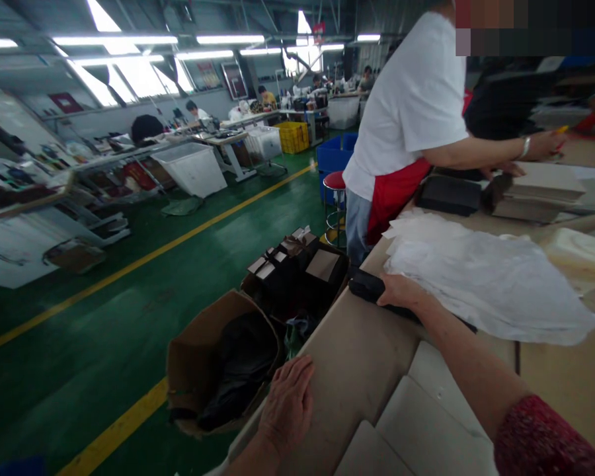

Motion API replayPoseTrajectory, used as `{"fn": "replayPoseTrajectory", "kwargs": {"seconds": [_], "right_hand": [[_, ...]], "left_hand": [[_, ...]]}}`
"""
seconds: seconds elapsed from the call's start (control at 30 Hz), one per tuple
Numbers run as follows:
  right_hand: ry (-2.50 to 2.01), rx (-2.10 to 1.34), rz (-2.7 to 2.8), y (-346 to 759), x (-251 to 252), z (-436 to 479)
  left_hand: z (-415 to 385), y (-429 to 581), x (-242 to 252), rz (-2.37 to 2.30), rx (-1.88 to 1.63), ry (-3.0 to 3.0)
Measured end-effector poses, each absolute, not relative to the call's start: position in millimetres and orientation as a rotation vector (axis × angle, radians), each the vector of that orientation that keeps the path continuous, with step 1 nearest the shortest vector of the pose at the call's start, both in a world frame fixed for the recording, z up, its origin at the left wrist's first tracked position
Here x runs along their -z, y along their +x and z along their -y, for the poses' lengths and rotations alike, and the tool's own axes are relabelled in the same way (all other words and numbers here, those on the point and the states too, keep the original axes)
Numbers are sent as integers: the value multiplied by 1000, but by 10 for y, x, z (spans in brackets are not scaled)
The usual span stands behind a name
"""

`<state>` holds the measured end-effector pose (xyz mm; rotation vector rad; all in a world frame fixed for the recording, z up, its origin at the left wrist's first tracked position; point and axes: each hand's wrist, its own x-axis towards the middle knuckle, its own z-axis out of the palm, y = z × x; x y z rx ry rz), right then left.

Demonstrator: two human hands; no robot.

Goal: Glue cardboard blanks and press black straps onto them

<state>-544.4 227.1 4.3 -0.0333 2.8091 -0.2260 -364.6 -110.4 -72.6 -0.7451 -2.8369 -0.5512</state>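
My left hand [288, 398] lies on the near edge of the tan work table [350, 344], fingers stretched out and nothing in it. Farther along the same edge, my right hand [401, 291] grips a long black flat-sided piece [365, 285], its thumb and fingers over the side. Part of that piece is hidden behind my hand and forearm; its exact kind cannot be made out. Just beyond my right wrist spreads a heap of thin white sheets [486, 277]. Pale flat boards [426, 410] lie on the table beneath my right forearm.
Below the table edge stand an open cardboard box [198, 357] with black material and a container of dark boxes [323, 264]. A co-worker in a white shirt [406, 86] leans over the table's far part, near a red stool [334, 180]. White bins [193, 168] stand across the green floor.
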Motion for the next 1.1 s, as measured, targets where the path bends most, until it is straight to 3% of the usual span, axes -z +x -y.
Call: {"fn": "replayPoseTrajectory", "kwargs": {"seconds": [0.6,0.87,1.1], "right_hand": [[-52,277,-2745,-5589,-63,-2388],[106,70,-3070,-5297,-226,-2089],[2,117,-3451,-5040,-604,-1884]], "left_hand": [[1112,-3647,728,2827,606,-744],[1118,-3661,745,2865,598,-750],[1080,-3658,733,2839,595,-735]]}}
